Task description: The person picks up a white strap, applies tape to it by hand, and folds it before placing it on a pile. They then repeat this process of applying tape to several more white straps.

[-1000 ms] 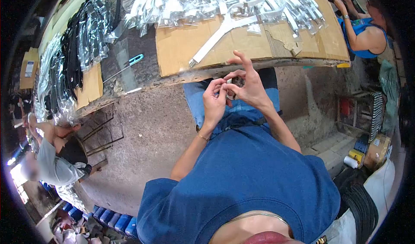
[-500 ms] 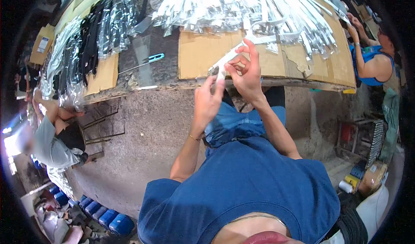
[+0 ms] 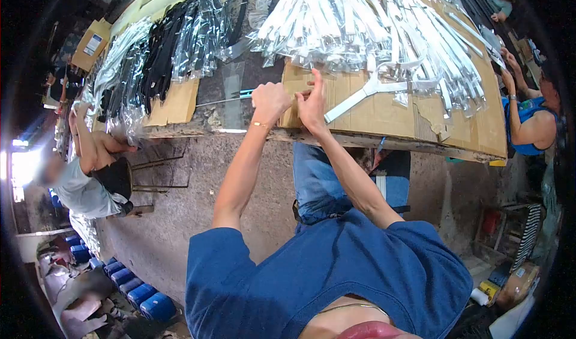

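Note:
My left hand (image 3: 271,102) is curled into a fist at the right end of a thin metal tool with a blue loop handle (image 3: 246,93). Its fingertips are turned away, so I cannot see whether they grip the handle. To the right, my right hand (image 3: 312,106) is raised over the cardboard's front edge, index finger stretched up and thumb apart, with nothing visible in it. Close beside it a white Y-shaped strap (image 3: 354,101) lies on the cardboard sheet (image 3: 414,120), its narrow end near my wrist.
Many white straps in clear plastic (image 3: 336,21) cover the table's back. Black straps in plastic (image 3: 159,69) lie at left. A seated person (image 3: 90,183) works at the left end, another in a blue top (image 3: 531,120) at the right. Blue containers (image 3: 157,306) stand on the floor.
The white strap that both hands held now lies on the cardboard. My left hand has moved forward and left to the blue-handled tool; my right hand's fingers have spread. The camera view has shifted.

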Available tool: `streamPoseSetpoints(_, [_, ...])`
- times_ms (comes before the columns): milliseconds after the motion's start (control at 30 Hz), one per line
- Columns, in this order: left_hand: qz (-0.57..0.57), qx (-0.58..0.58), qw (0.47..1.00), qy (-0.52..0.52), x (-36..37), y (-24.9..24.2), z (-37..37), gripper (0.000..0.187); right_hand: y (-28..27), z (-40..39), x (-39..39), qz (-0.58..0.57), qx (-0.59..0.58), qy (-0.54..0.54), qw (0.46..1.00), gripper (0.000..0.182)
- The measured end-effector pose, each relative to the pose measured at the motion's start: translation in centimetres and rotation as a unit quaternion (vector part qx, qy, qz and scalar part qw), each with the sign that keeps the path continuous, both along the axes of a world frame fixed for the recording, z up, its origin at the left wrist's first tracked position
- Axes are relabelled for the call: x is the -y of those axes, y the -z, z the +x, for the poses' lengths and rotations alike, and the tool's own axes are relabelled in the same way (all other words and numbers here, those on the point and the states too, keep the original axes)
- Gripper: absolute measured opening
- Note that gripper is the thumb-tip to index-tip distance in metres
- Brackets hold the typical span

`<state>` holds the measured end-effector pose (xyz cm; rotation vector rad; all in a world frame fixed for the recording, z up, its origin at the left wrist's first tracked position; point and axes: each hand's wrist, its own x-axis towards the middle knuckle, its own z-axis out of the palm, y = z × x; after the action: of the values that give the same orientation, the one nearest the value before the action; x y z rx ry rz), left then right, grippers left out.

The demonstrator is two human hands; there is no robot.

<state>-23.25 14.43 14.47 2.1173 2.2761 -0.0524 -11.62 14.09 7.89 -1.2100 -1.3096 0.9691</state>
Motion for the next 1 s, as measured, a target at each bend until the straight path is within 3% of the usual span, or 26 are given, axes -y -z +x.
streamPoseSetpoints(33, [-0.012,-0.031,0.998,0.046,-0.6,0.1,0.4,0.027,-0.3,0.1,-0.1,0.0,-0.001,0.008,1.0,0.073])
streamPoseSetpoints(100, [-0.031,-0.046,0.996,0.064,-1.9,0.2,0.7,0.023,-0.9,1.4,-0.7,0.176,0.205,0.037,0.962,0.068])
streamPoseSetpoints(167, [-0.075,-0.081,0.992,0.068,-2.6,0.8,0.8,0.019,-4.0,4.1,-0.7,0.138,0.22,0.045,0.965,0.063])
streamPoseSetpoints(233, [-0.074,-0.101,0.988,0.087,-2.7,0.6,1.1,0.022,-5.2,6.5,-1.4,0.183,0.065,0.019,0.981,0.062])
streamPoseSetpoints(300, [-0.069,-0.127,0.985,0.098,-2.5,0.2,1.5,0.025,-5.0,10.4,-1.7,0.168,0.01,0.024,0.985,0.055])
streamPoseSetpoints(367, [0.168,-0.027,0.967,0.191,-2.2,0.2,3.0,0.03,-5.1,15.0,-1.9,0.111,-0.057,0.068,0.99,0.051])
streamPoseSetpoints(433, [0.182,0.028,0.962,0.2,-3.4,0.5,6.4,0.031,-4.2,18.9,-2.8,0.067,-0.108,0.104,0.986,0.049])
streamPoseSetpoints(500, [0.087,0.325,0.917,0.216,-5.9,2.9,9.5,0.038,-1.9,21.9,-4.3,0.036,-0.165,0.092,0.981,0.044])
streamPoseSetpoints(533, [0.085,0.324,0.916,0.223,-7.2,4.1,10.8,0.038,-0.9,22.4,-5.0,0.03,-0.214,0.066,0.974,0.043])
streamPoseSetpoints(600, [-0.093,0.464,0.862,0.185,-9.5,5.3,12.9,0.043,0.4,22.6,-5.5,0.013,-0.199,0.048,0.979,0.043])
streamPoseSetpoints(633, [-0.096,0.46,0.862,0.191,-10.2,5.5,13.6,0.043,0.8,22.5,-6.0,-0.006,-0.182,0.023,0.983,0.043])
streamPoseSetpoints(700, [-0.227,0.616,0.74,0.147,-11.0,5.8,14.7,0.046,1.5,22.4,-6.1,-0.004,-0.187,0.029,0.982,0.043])
streamPoseSetpoints(833, [-0.233,0.635,0.723,0.144,-11.8,6.3,15.7,0.043,1.3,22.7,-6.1,-0.038,-0.17,0.032,0.984,0.045])
streamPoseSetpoints(933, [-0.223,0.643,0.722,0.123,-11.9,6.9,16.3,0.044,0.2,23.4,-5.9,-0.012,-0.088,0.046,0.995,0.052])
streamPoseSetpoints(1000, [-0.209,0.624,0.742,0.13,-11.8,6.8,16.5,0.044,-0.2,23.6,-6.0,0.007,-0.102,0.05,0.993,0.053])
